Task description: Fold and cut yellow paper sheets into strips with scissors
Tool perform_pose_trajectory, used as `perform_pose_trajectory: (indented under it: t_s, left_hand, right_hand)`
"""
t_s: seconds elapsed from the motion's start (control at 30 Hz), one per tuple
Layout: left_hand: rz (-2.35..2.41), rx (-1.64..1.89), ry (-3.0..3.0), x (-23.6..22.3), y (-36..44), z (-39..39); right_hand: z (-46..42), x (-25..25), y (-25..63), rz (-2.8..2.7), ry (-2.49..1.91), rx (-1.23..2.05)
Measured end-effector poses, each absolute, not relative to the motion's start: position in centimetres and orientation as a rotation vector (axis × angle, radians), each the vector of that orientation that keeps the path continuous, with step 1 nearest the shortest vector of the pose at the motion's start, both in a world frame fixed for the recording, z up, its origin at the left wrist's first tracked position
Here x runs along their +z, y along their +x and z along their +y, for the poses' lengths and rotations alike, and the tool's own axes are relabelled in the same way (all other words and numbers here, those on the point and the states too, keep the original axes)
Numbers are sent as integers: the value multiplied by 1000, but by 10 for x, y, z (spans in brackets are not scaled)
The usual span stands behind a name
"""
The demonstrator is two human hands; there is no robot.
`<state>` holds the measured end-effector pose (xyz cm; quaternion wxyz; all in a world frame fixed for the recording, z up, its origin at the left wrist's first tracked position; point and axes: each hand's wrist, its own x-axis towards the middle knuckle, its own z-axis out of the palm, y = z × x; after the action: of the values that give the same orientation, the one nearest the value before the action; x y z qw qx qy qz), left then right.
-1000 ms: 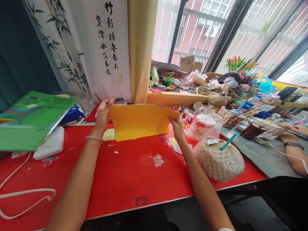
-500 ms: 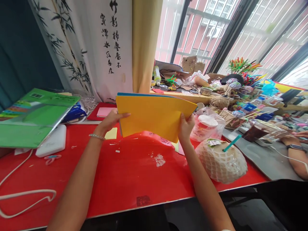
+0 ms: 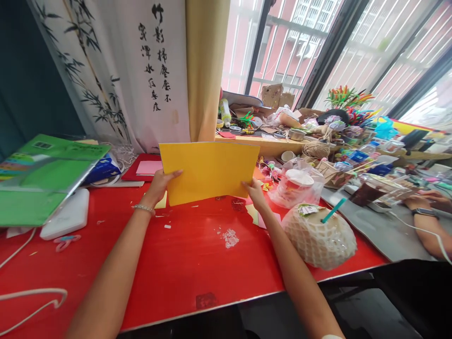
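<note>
Yellow paper [image 3: 212, 169] is held upright above the red table [image 3: 197, 254], facing me. My left hand [image 3: 158, 187] pinches its left edge, thumb lying on the front. At the lower right corner my right hand [image 3: 255, 194] grips it the same way. Whatever lies behind the yellow face is hidden, as are most of my fingers. Below the paper are scattered white scraps [image 3: 230, 238]. Pink and pale yellow slips [image 3: 269, 219] lie beside my right wrist.
A netted coconut [image 3: 319, 238] with a straw stands right of my right forearm, near a bagged cup [image 3: 298, 182]. At left are a green paper pack [image 3: 45, 174], a white device [image 3: 67, 214] and small scissors [image 3: 66, 241]. Another person's arm [image 3: 429, 226] rests far right.
The paper's right side has swung left and flattened, with my right hand moving left and slightly down. A blue edge that showed behind the yellow is now out of sight.
</note>
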<state>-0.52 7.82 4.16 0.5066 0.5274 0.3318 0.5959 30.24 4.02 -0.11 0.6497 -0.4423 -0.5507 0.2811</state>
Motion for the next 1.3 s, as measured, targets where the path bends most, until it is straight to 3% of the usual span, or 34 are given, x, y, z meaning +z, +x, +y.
perform_pose_trajectory:
  t_s: [0.17, 0.4, 0.63, 0.9, 1.17, 1.3]
  left_hand:
    - [761, 1538, 1353, 55, -6, 83]
    - [918, 1287, 1421, 28, -20, 89]
    - [947, 1385, 1402, 46, -23, 102]
    - [1017, 1302, 1207, 21, -27, 98]
    - [865, 1597, 1098, 77, -10, 87]
    - [662, 1733, 1151, 101, 32, 56]
  right_hand:
    - [42, 3, 300, -1186, -965, 533]
    - [42, -11, 301, -1221, -1036, 738]
    - [49, -5, 304, -1134, -1074, 694]
    - [38, 1, 290, -1144, -1082, 849]
    - [11, 44, 278, -1039, -505, 1248]
    - [5, 49, 264, -983, -405, 1267]
